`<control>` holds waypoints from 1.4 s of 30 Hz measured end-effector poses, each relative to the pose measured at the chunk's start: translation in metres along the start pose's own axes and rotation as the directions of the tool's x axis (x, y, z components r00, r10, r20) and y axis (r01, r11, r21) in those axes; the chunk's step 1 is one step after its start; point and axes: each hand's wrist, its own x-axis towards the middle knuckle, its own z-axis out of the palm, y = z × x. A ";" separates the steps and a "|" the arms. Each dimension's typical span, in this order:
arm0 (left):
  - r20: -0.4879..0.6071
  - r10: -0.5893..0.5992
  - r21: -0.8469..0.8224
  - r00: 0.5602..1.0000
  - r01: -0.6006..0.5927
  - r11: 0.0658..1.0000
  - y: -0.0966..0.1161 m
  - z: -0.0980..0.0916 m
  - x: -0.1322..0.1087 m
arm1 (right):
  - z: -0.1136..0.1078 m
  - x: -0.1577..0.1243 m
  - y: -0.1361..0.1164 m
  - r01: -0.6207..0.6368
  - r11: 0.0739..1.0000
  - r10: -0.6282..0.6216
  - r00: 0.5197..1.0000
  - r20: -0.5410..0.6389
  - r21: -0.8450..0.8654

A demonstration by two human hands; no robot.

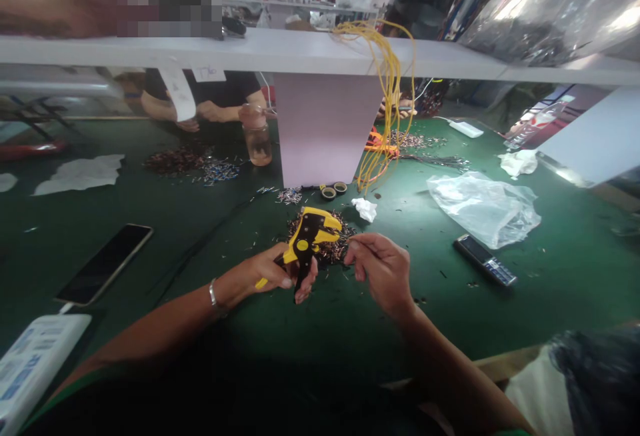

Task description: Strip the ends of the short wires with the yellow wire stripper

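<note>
My left hand (280, 273) is wrapped round the handles of a yellow and black wire stripper (304, 243), whose jaws point up and to the right. Just right of the jaws, my right hand (383, 269) pinches something thin and dark, seemingly a short piece of wire, close to the jaw opening. Whether that piece sits inside the jaws is too small to tell. Beneath the tool lies a pile of small copper-coloured and dark pieces (333, 249) on the green table (225, 356), partly hidden by the tool and my fingers.
A phone (105, 264) joined to a white power bank (40, 363) lies at left. To the right are a keypad phone (485, 260), a clear plastic bag (487, 209) and crumpled tissue (365, 209). Yellow wires (390, 89) hang off the shelf (300, 49). Across the table a co-worker's hands (210, 113) show.
</note>
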 end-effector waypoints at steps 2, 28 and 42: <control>0.008 -0.008 -0.007 1.000 0.008 1.000 0.001 0.001 0.000 | 0.000 0.000 0.000 0.005 1.000 -0.005 1.000 -0.001 0.015; 0.011 -0.013 0.004 1.000 0.013 1.000 0.004 0.001 0.000 | 0.001 -0.001 -0.005 -0.019 1.000 0.019 1.000 -0.018 0.011; 0.003 -0.017 0.052 1.000 0.017 0.998 0.006 0.003 0.000 | 0.000 -0.002 -0.004 -0.033 0.999 0.033 0.999 -0.009 0.018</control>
